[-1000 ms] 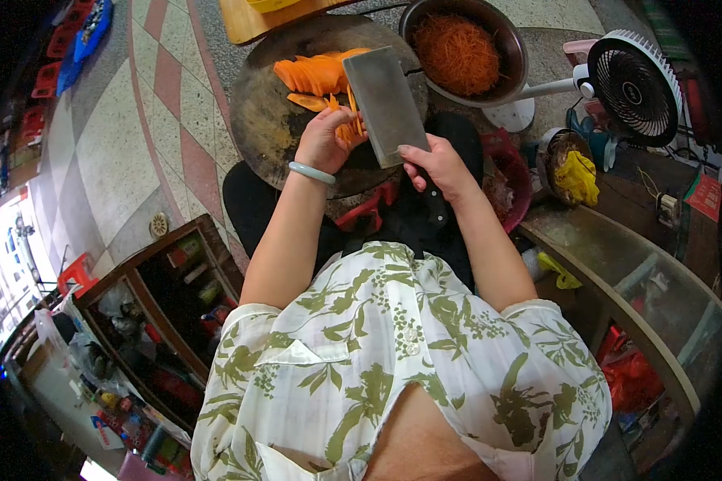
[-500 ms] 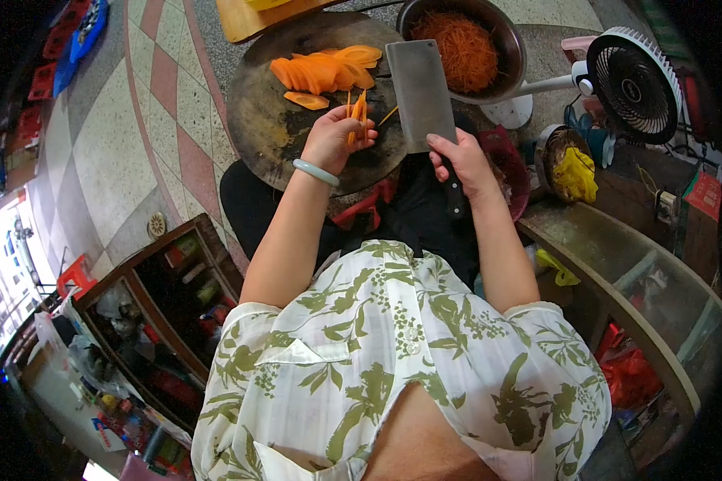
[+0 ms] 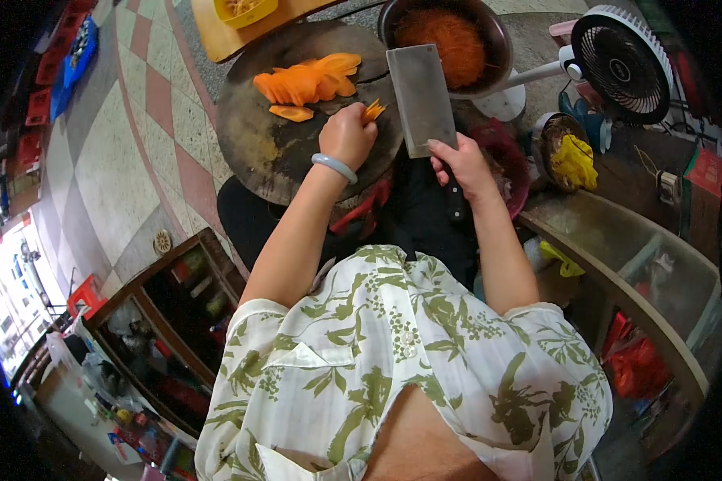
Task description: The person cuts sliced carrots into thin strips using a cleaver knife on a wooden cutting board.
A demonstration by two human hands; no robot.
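My left hand (image 3: pixel 348 138), with a pale bangle at its wrist, is closed round a small bunch of carrot strips (image 3: pixel 374 111) over the right part of the round chopping board (image 3: pixel 253 144). In my right hand (image 3: pixel 465 166) is the black handle of a cleaver (image 3: pixel 422 98), its broad blade held flat side up beyond the board's right edge. Overlapping carrot slices (image 3: pixel 309 78) lie on the board, and one separate slice (image 3: pixel 291 113) rests just below them. A metal bowl (image 3: pixel 501 48) of shredded carrot (image 3: pixel 445 50) stands past the cleaver's tip.
A yellow container (image 3: pixel 247 13) sits on a wooden board (image 3: pixel 208 36) at the top. To the right are a white fan (image 3: pixel 620 68), a pot (image 3: pixel 541 148) with a yellow bag, and a red basket (image 3: pixel 515 164). An open cabinet (image 3: pixel 148 321) stands at lower left.
My left hand has closed round the strips, turned over and moved right towards the bowl. The cleaver has moved right, off the board. The view has shifted slightly.
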